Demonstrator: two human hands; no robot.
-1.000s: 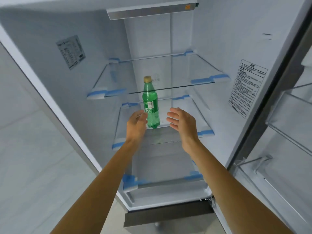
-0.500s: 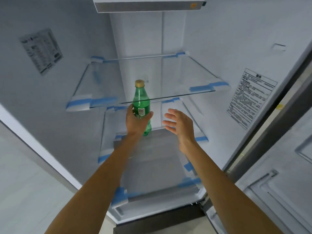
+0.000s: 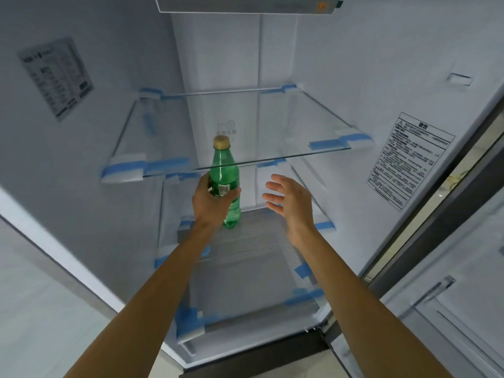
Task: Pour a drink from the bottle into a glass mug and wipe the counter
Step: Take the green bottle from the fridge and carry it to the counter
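A green plastic bottle [image 3: 225,170] with a gold cap stands upright on the middle glass shelf [image 3: 275,222] inside an open fridge. My left hand [image 3: 210,203] is wrapped around the bottle's lower half, at its label. To the right of the bottle my right hand [image 3: 290,199] hovers with fingers spread, a short gap away and holding nothing. The bottle's neck shows through the upper glass shelf [image 3: 300,126]. No mug or cloth is in view.
The fridge has white walls with printed stickers left [image 3: 56,77] and right [image 3: 409,159]. Blue tape marks the shelf corners. The upper shelf's front edge hangs just above my hands. The open fridge door [image 3: 458,296] stands at the right; pale floor lies at the left.
My left hand went from beside the bottle to gripping it. My right hand stayed open next to it. The camera moved closer into the fridge.
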